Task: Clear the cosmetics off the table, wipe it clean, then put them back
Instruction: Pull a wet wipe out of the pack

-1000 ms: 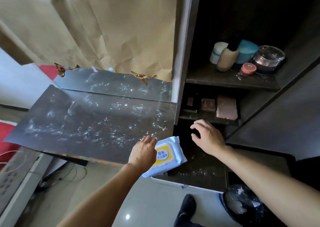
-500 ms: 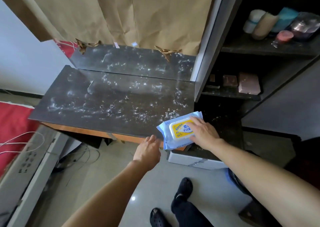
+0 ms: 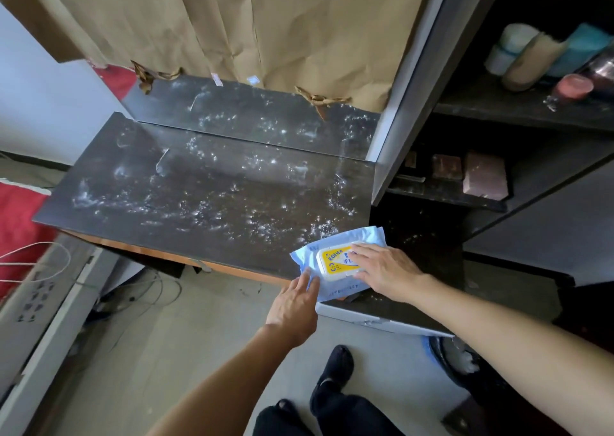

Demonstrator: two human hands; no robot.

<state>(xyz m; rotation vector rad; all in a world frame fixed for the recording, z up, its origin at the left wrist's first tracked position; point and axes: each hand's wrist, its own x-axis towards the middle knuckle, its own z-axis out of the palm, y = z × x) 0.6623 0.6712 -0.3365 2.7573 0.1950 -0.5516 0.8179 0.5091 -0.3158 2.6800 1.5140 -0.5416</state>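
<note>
Wiping step, not yet begun: tabletop [image 3: 199, 203] dusty, cosmetics [image 3: 531, 60] on the shelf [image 3: 498, 110]. Wipes pack [image 3: 362, 236] sits at the tabletop's near right corner. Our right hand [image 3: 385, 271] lies flat on its lid [image 3: 332, 264]; left hand [image 3: 294, 306] touches its edge, grip unclear. Next: lift lid, draw a wipe.

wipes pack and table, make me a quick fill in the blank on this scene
The right hand lies on the wipes pack, whose label is ____.
The left hand touches its ____ wrapper.
The table is speckled with ____ residue.
The cosmetics stand on a ____ at right.
Missing words: yellow, blue, white, shelf.
</note>
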